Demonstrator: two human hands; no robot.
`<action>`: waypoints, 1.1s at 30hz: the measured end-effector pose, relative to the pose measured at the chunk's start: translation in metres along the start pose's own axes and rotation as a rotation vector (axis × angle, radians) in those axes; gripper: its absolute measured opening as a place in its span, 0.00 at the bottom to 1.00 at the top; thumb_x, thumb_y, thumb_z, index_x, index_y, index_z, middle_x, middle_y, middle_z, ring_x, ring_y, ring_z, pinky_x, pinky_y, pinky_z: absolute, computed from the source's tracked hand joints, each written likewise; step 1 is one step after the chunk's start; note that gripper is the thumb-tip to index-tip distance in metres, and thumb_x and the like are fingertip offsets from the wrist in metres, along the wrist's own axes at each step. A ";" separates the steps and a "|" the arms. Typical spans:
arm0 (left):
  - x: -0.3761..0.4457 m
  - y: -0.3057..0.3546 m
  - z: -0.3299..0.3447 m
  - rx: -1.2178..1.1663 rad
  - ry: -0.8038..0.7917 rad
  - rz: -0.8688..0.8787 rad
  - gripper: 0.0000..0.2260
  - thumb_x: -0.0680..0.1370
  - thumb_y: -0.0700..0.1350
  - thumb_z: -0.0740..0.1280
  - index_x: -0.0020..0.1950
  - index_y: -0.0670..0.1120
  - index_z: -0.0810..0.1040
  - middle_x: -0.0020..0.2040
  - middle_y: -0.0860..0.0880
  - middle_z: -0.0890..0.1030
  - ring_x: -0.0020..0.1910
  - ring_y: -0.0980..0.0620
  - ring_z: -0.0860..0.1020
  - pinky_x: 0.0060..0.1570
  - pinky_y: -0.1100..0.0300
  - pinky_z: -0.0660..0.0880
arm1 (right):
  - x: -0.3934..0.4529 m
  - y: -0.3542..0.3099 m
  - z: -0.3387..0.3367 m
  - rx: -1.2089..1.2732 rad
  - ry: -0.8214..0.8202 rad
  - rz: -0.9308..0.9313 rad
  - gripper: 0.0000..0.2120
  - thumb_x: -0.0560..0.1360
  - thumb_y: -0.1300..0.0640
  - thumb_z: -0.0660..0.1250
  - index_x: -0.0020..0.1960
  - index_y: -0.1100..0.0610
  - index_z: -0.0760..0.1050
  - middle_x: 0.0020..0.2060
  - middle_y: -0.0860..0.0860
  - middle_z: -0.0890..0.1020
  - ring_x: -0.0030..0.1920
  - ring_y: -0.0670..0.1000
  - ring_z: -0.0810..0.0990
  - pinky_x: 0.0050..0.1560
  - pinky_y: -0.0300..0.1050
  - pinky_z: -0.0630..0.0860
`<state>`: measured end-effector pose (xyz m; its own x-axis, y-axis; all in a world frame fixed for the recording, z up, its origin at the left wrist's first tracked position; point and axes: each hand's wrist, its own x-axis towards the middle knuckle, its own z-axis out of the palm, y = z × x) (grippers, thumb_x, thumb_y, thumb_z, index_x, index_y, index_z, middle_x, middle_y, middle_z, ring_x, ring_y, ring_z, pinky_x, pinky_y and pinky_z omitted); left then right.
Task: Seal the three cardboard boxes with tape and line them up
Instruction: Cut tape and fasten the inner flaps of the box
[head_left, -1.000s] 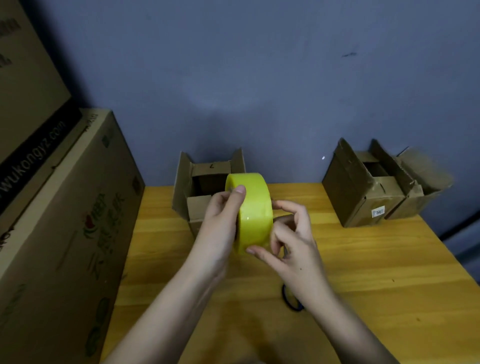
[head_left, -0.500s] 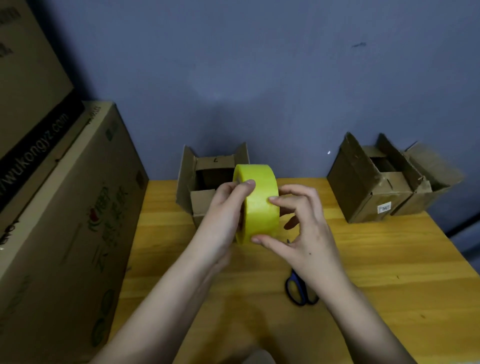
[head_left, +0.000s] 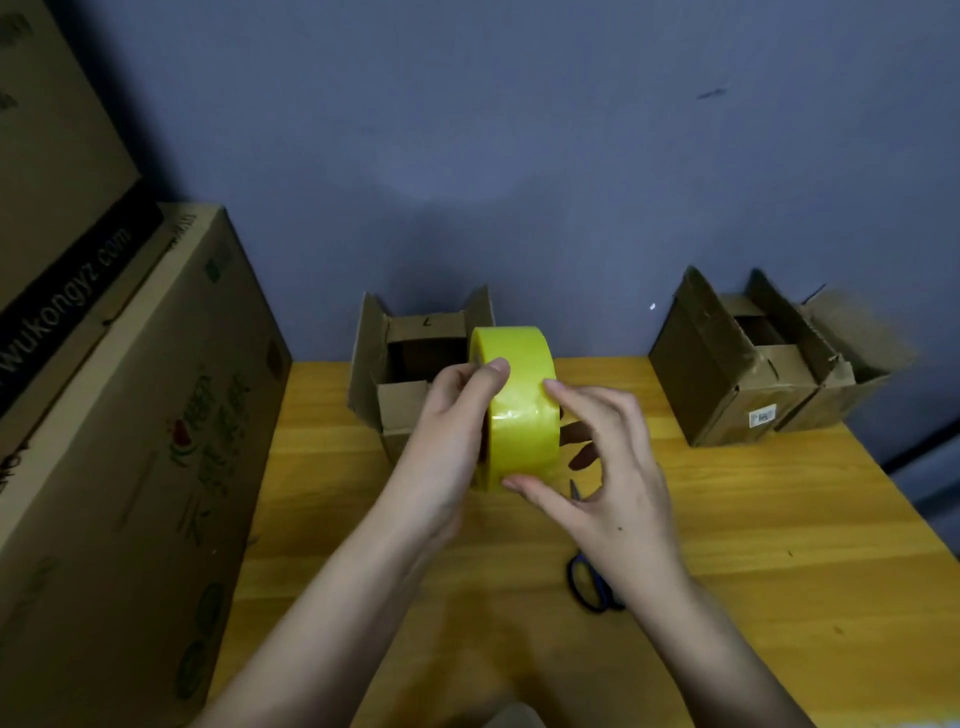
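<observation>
Nearest the camera, 2 bare forearms reach in over the wooden table (head_left: 779, 519). The left hand (head_left: 447, 441) grips the yellow tape roll (head_left: 519, 405) from its left face, thumb laid across the top of the band, fingers curled behind. The right hand (head_left: 613, 478) pinches the roll's outer band between forefinger on top and thumb at the lower edge, its other fingers loosely spread. The roll stands on edge in the air above the table, a wide glossy yellow band with a wrinkled seam crossing its face. Under the right wrist lie blue-handled scissors (head_left: 587, 582), partly hidden. Compared with 0.5 s ago, the right forefinger has slid higher on the band and the fingers have opened out; the roll sits at much the same spot. Behind the roll stands the open middle box (head_left: 410, 364), flaps up. Far right, 2 more open boxes (head_left: 727, 374) sit touching each other against the wall. Big cartons (head_left: 130, 415) fill the left side.
</observation>
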<state>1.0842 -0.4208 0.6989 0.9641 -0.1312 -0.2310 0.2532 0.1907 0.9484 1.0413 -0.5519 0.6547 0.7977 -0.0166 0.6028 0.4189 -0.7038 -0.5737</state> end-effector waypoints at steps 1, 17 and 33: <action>-0.001 0.000 0.000 -0.005 0.004 0.000 0.13 0.79 0.50 0.63 0.59 0.45 0.76 0.50 0.48 0.82 0.46 0.55 0.80 0.42 0.61 0.73 | -0.001 0.000 0.000 -0.015 0.006 -0.015 0.30 0.68 0.40 0.70 0.67 0.47 0.67 0.60 0.43 0.68 0.59 0.33 0.68 0.51 0.35 0.75; -0.009 -0.003 0.007 -0.032 0.016 0.019 0.14 0.80 0.47 0.61 0.61 0.40 0.74 0.50 0.44 0.83 0.42 0.56 0.82 0.38 0.67 0.77 | -0.006 0.005 0.001 0.073 -0.018 0.028 0.18 0.66 0.42 0.71 0.47 0.46 0.66 0.56 0.40 0.67 0.54 0.34 0.71 0.40 0.26 0.70; -0.008 -0.014 0.017 -0.014 0.098 0.064 0.14 0.79 0.50 0.63 0.61 0.43 0.74 0.54 0.44 0.81 0.47 0.56 0.81 0.47 0.61 0.76 | -0.009 0.010 -0.003 0.119 0.029 0.011 0.26 0.67 0.43 0.71 0.61 0.49 0.68 0.58 0.39 0.68 0.55 0.41 0.74 0.50 0.33 0.75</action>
<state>1.0714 -0.4393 0.6913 0.9813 -0.0224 -0.1912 0.1916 0.2097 0.9588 1.0372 -0.5610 0.6455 0.7907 -0.0455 0.6106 0.4599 -0.6142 -0.6413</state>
